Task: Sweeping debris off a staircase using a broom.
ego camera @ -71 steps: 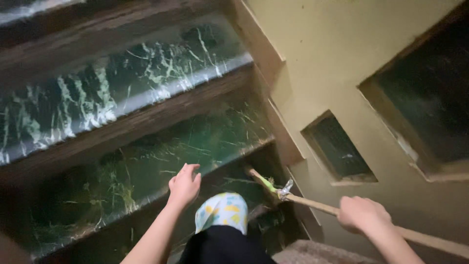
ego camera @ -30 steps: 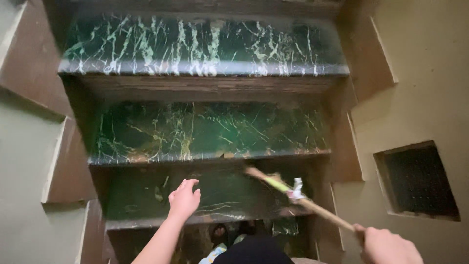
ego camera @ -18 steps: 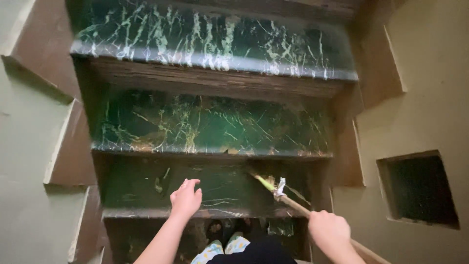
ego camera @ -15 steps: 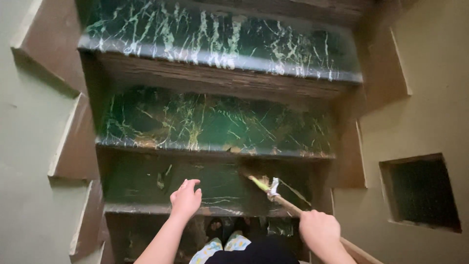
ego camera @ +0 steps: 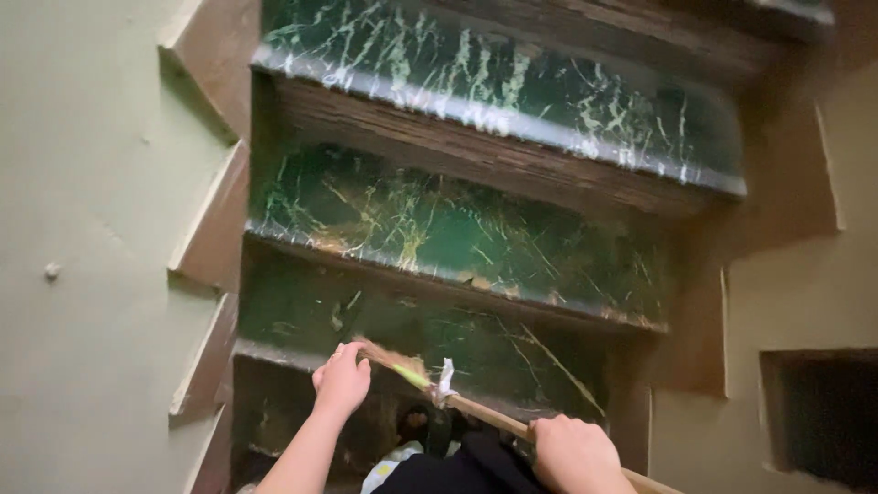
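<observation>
One right hand [ego camera: 572,455] grips one broomstick [ego camera: 489,418]; one left hand [ego camera: 340,381], fingers loose, holds nothing above three green steps [ego camera: 476,238].

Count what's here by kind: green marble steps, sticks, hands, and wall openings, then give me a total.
Green marble steps: 3
Wooden stick: 1
Hands: 2, left hand and right hand
Dark wall opening: 1
Total: 7
</observation>
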